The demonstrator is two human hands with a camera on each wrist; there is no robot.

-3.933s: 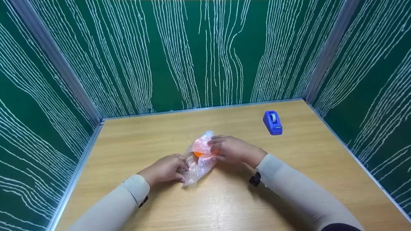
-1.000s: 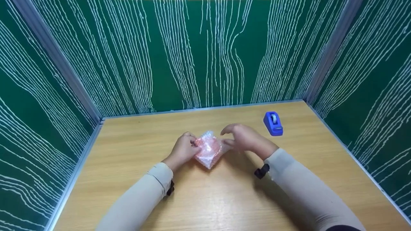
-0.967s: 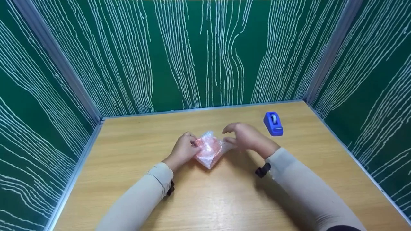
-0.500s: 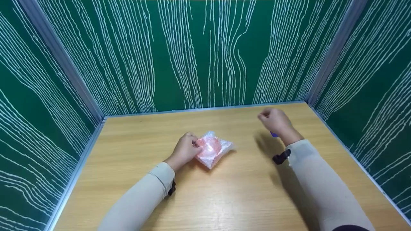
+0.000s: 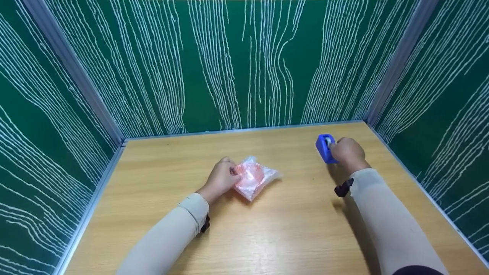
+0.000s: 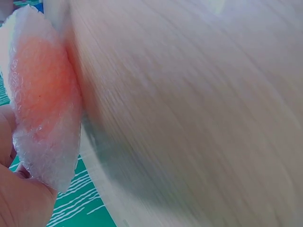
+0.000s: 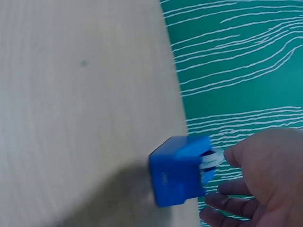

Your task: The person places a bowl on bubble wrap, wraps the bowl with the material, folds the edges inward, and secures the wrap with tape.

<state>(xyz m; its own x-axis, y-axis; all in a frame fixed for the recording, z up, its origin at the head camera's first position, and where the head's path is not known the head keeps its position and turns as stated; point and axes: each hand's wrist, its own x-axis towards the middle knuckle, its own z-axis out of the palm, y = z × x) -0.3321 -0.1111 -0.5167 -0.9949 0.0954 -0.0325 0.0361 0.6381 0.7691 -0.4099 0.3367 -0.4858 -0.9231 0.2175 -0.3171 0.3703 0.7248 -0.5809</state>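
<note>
My left hand (image 5: pixel 220 176) pinches the left edge of a bubble-wrap parcel (image 5: pixel 250 181), which lies on the table with an orange-red thing showing through it. In the left wrist view the bubble wrap (image 6: pixel 45 90) stands over the thumb and fingers, and what is inside is too blurred to name. On the right, my right hand (image 5: pixel 348 153) is at the side of a blue tape dispenser (image 5: pixel 324 149). Seen from the right wrist, the thumb tip of that hand (image 7: pixel 272 175) is at the white tape roll (image 7: pixel 212 161), and its other fingers bend loosely below, beside the dispenser.
A wooden table (image 5: pixel 267 236) carries both things. Green panels (image 5: pixel 252 76) with white wavy lines rise along its back and sides, joined by grey metal posts (image 5: pixel 397 57) at the corners.
The bubble wrap, open earlier with orange showing, is now folded over. My right hand has left its right flap and moved right to the tape dispenser. The left hand keeps its hold.
</note>
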